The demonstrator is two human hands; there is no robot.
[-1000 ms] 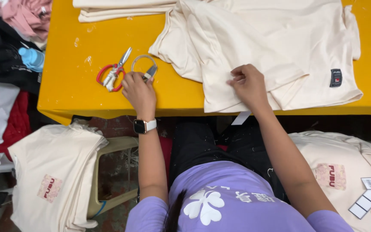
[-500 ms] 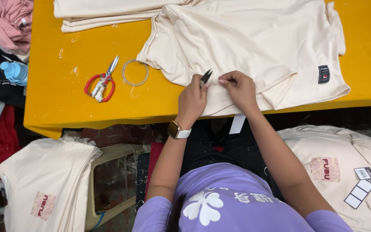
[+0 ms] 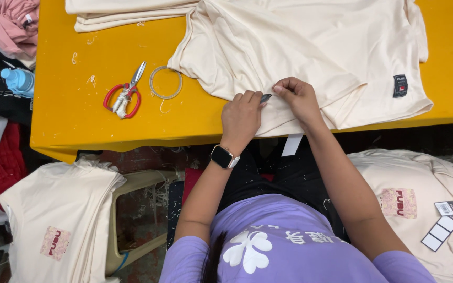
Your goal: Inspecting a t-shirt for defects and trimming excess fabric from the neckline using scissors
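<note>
**Both hands now meet at the hem of the cream T-shirt**

A second ago the left hand (image 3: 241,118) was out by the red-handled scissors (image 3: 125,94) and the clear plastic ring (image 3: 165,82) on the yellow table (image 3: 79,120), picking up a small dark tool. Half a second ago it was crossing toward the garment with that tool raised. Now it has arrived: the small dark tool (image 3: 266,97), too small to identify for certain, sits pinched between the left thumb and forefinger, its tip pointing at the fabric held by the right hand (image 3: 299,97). The scissors and ring lie where they were, untouched. Judging from this, the fetching is over and fine work on the shirt's edge is in hand.

The cream T-shirt (image 3: 300,47) lies spread on the table near its front edge, its lower hem under both hands, a small dark label (image 3: 400,85) on the part to the right. The right hand is curled, fingertips pressed together on a small fold of cloth at the hem, wrist resting on the shirt. The left hand is closed in a loose fist around the tool, knuckles up, with a smartwatch (image 3: 223,156) on the wrist; both forearms come in from the near edge and converge. A white tag (image 3: 291,144) hangs below the table edge between the arms.

Stacks of folded cream shirts (image 3: 53,220) sit on either side of the person.
</note>
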